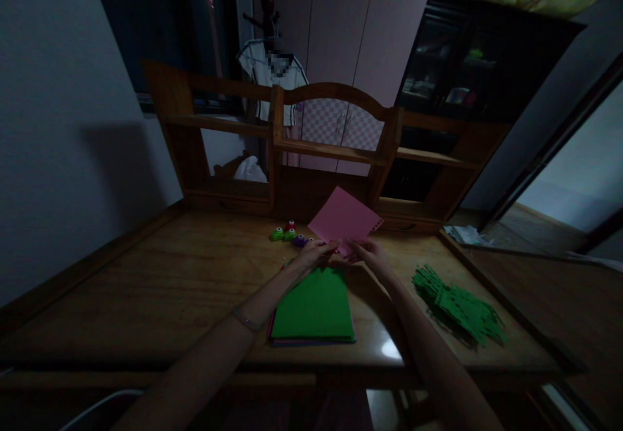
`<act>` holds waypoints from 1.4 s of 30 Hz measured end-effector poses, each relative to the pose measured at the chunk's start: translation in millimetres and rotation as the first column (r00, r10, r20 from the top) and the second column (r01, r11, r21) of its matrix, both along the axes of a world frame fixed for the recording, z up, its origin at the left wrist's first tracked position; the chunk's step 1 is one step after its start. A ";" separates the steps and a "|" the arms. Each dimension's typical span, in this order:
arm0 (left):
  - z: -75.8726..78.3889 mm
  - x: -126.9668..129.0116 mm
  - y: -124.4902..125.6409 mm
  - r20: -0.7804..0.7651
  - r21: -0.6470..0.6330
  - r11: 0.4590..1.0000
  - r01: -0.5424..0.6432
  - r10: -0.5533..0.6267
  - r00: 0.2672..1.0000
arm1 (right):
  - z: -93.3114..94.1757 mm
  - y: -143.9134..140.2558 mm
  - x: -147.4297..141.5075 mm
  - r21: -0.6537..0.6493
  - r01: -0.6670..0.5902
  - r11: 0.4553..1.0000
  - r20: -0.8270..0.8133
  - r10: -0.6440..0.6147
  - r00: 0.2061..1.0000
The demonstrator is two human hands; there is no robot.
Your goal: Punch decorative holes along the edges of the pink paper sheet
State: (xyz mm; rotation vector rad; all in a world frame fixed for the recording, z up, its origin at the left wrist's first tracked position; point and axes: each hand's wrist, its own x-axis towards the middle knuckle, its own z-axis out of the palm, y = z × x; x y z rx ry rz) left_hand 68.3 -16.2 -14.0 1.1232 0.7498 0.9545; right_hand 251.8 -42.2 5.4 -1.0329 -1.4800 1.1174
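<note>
One wooden desk [195, 282], pale wall [53, 126], pink sheet [343, 217]

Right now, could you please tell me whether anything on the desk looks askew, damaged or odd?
The green pile on the right looks odd: ragged and jumbled, unlike the flat stack. The pink sheet, held by the left hand and right hand, has small cuts or holes near its right corner; I cannot tell which.

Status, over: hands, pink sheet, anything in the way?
Left hand, right hand: gripping pink sheet at near corner. Sheet tilted. Nothing evidently blocking; green-topped stack on near side, small figures near left hand.
</note>
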 end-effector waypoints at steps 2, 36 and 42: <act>0.8 0.0 -0.2 -0.015 0.005 1.000 -0.017 0.017 1.000 | -1.7 1.2 0.9 0.004 0.005 1.000 0.002 -0.005 1.000; 9.5 -2.6 -5.9 -0.004 -0.006 0.999 -0.042 0.042 0.999 | 6.8 -5.3 -3.6 -0.025 0.038 0.999 -0.036 -0.039 0.999; 9.3 -3.6 -5.9 -0.100 0.119 0.989 -0.091 0.103 0.990 | 7.2 -7.3 -4.8 -0.017 0.052 0.998 -0.025 -0.053 0.998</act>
